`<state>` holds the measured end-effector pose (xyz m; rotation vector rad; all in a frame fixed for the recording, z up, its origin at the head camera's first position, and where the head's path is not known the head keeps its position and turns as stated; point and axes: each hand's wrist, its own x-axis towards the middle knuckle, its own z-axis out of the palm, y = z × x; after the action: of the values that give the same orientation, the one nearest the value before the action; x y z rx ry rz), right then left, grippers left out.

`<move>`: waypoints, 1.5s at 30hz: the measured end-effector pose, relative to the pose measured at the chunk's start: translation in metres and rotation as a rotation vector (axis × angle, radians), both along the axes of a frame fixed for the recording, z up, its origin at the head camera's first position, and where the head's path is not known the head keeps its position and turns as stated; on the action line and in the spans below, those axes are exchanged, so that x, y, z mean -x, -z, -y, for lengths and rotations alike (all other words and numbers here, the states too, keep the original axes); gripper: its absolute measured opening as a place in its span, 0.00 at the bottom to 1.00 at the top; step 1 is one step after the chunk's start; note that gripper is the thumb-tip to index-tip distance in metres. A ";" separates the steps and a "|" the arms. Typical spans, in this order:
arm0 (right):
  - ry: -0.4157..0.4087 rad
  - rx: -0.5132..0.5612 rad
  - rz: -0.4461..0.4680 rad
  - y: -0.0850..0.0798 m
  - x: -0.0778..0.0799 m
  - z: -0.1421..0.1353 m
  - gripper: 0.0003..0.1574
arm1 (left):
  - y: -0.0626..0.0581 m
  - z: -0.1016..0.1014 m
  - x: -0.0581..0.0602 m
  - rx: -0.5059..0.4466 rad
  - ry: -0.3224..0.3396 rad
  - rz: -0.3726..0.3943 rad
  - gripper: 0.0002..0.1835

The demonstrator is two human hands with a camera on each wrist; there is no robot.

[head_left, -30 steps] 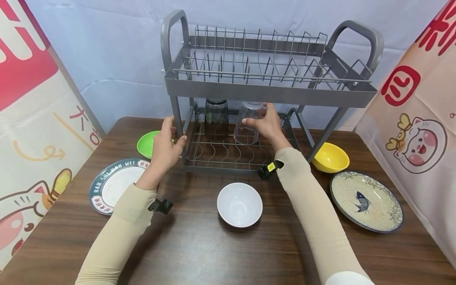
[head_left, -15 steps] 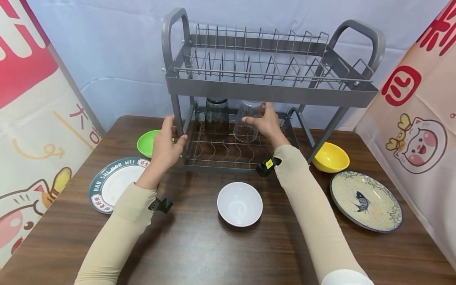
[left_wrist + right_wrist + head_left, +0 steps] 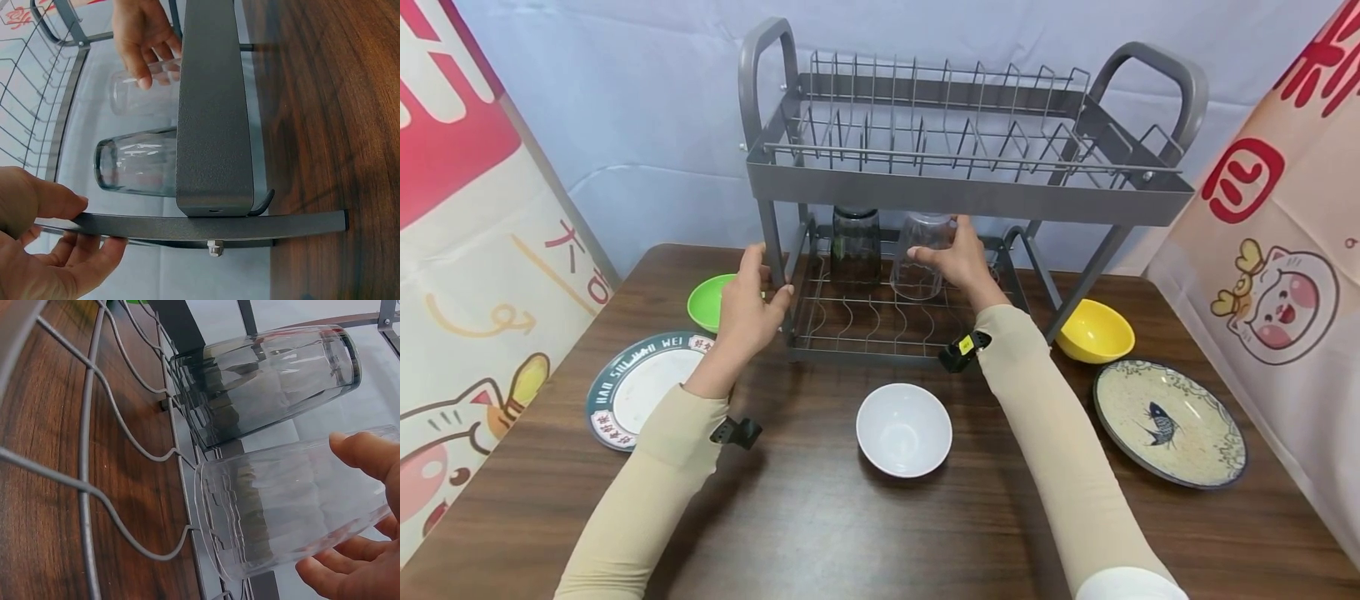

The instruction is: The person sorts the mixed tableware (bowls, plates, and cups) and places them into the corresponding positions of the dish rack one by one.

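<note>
A grey two-tier dish rack (image 3: pixel 970 196) stands at the back of the table. My left hand (image 3: pixel 750 302) grips its left front post (image 3: pixel 156 226), thumb on one side and fingers on the other. On the lower tier, my right hand (image 3: pixel 961 260) holds a clear drinking glass (image 3: pixel 914 280) upside down, thumb and fingers on opposite sides. The rim of this glass is right at the wire shelf (image 3: pixel 125 431) in the right wrist view. A dark tinted glass (image 3: pixel 855 247) stands upside down on the left beside it; the two are apart.
A white bowl (image 3: pixel 904 429) sits in front of the rack. On the left are a green bowl (image 3: pixel 706 303) and a green-rimmed plate (image 3: pixel 640 387). To the right are a yellow bowl (image 3: pixel 1095 332) and a fish-patterned plate (image 3: pixel 1195 425). The upper tier (image 3: pixel 925 150) overhangs the glasses.
My right hand and the clear glass have shifted very slightly back and left. My left hand keeps its place on the post.
</note>
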<state>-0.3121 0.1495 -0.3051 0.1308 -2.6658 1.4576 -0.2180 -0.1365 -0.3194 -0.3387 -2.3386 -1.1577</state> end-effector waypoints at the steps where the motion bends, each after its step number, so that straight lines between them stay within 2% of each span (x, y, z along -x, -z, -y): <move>1: -0.002 0.001 -0.001 0.000 0.000 0.000 0.59 | 0.000 0.000 0.000 0.001 0.000 0.000 0.22; 12: -0.005 0.023 -0.019 0.002 0.000 0.000 0.61 | -0.001 -0.001 -0.001 0.010 -0.001 0.017 0.22; 17: -0.006 0.057 0.044 0.003 -0.001 -0.004 0.60 | 0.000 -0.001 -0.001 0.012 -0.001 0.017 0.22; 23: -0.059 0.061 0.088 0.001 -0.003 -0.009 0.60 | 0.001 -0.001 0.000 0.009 0.002 0.008 0.22; 26: -0.060 -0.016 0.083 -0.004 -0.005 -0.010 0.60 | 0.000 -0.001 -0.001 0.004 0.003 0.005 0.22; 30: -0.055 -0.188 0.086 -0.014 -0.009 -0.010 0.59 | 0.001 -0.001 -0.001 0.000 0.002 -0.001 0.22; 35: -0.073 -0.358 0.144 -0.025 -0.015 -0.011 0.58 | 0.001 0.000 -0.001 0.000 0.004 -0.009 0.21; 40: -0.088 -0.439 0.184 -0.032 -0.022 -0.011 0.56 | 0.000 -0.001 -0.001 -0.003 0.004 -0.009 0.22; 45: -0.097 -0.472 0.197 -0.035 -0.025 -0.010 0.55 | 0.001 -0.001 0.000 -0.004 0.003 -0.011 0.22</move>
<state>-0.2868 0.1599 -0.2700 0.1599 -3.1589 0.8714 -0.2179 -0.1355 -0.3206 -0.3467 -2.3271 -1.1596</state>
